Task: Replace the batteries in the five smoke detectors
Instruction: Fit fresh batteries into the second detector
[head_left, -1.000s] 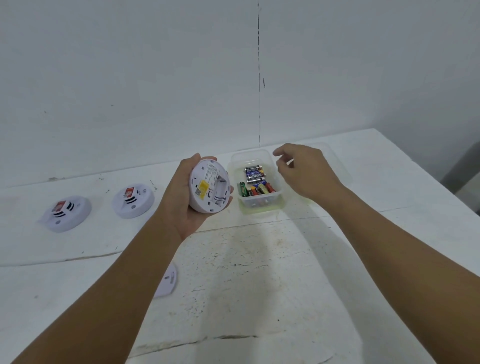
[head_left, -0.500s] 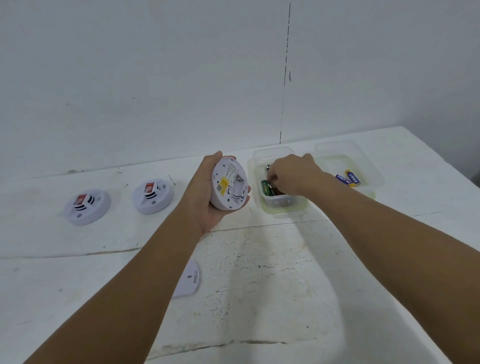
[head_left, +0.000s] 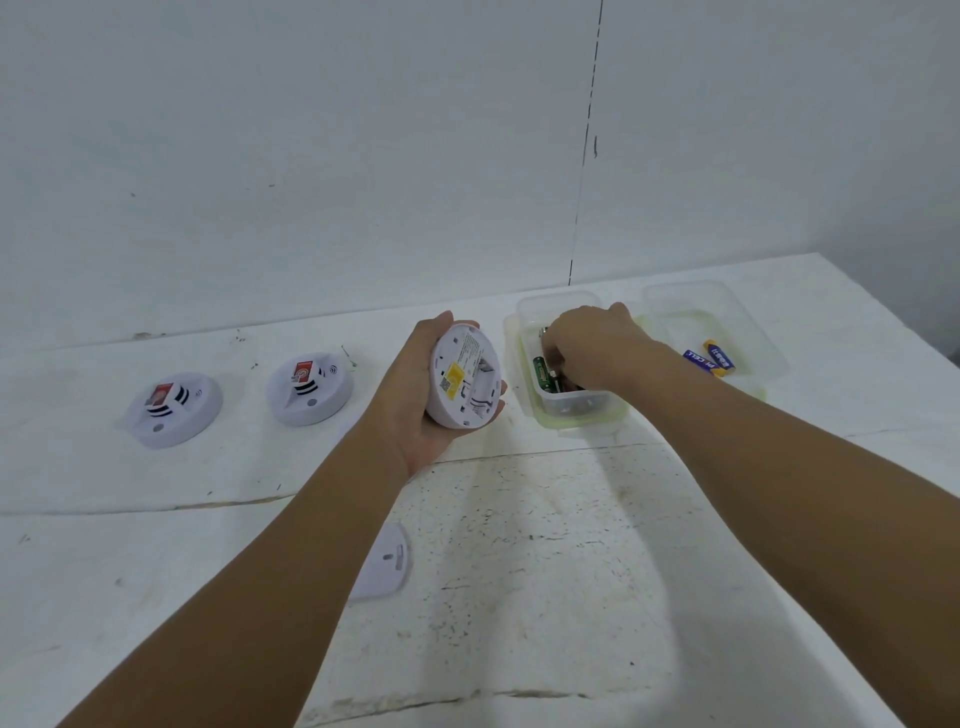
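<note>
Fingers (head_left: 558, 358) of right hand (head_left: 592, 345) curled into clear plastic box (head_left: 571, 408) of batteries, grip hidden; left hand (head_left: 415, 400) holding round white smoke detector (head_left: 465, 382), may slip if tilted.

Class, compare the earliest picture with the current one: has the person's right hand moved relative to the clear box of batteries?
Yes. The right hand has gone from hovering beside the clear box down into it, fingers now among the batteries.
</note>
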